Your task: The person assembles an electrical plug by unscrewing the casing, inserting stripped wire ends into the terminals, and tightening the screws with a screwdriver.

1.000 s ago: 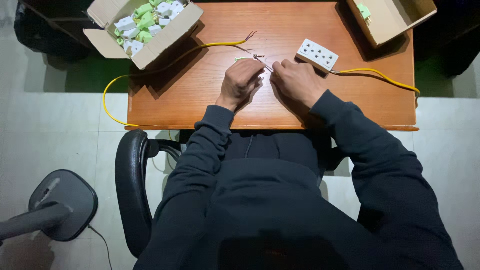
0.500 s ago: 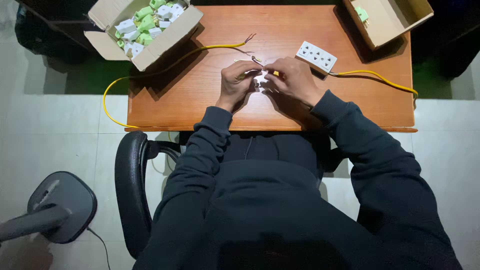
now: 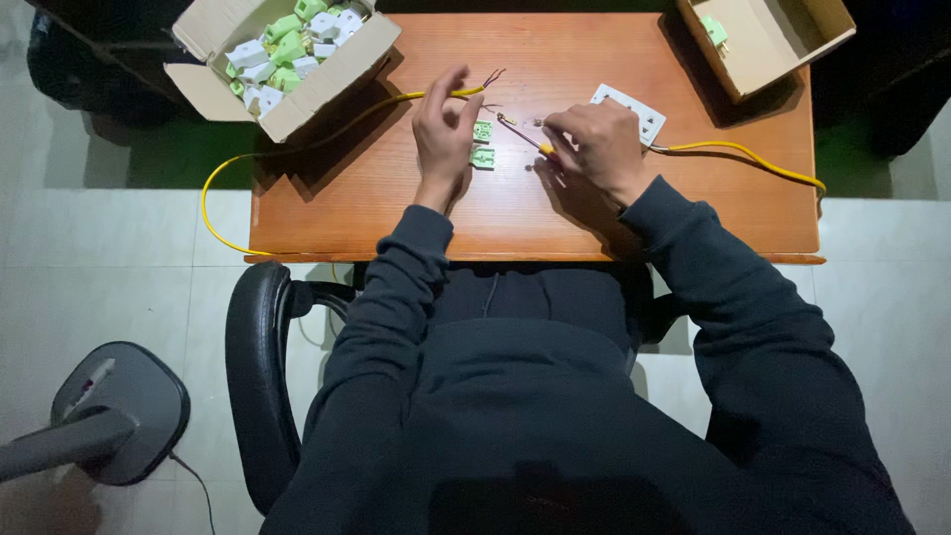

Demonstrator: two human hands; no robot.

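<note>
Your left hand (image 3: 443,129) hovers with fingers spread over the yellow cable (image 3: 327,134), near its stripped end, and its grip pinches nothing that you can see; the two small green plug halves (image 3: 482,145) lie loose on the wooden surface (image 3: 555,213) just beside it. Your right hand (image 3: 594,147) is closed around the screwdriver (image 3: 525,136), tip pointing toward those halves, resting in front of the white socket plate (image 3: 634,111). The risk, as it looks: the loose halves (and any tiny screw, too small to make out) could be knocked or roll off if your left hand sweeps across them, and the bare strands could fray. Half a second earlier both hands were pressed together over the piece; now they have parted and the halves lie separate.
</note>
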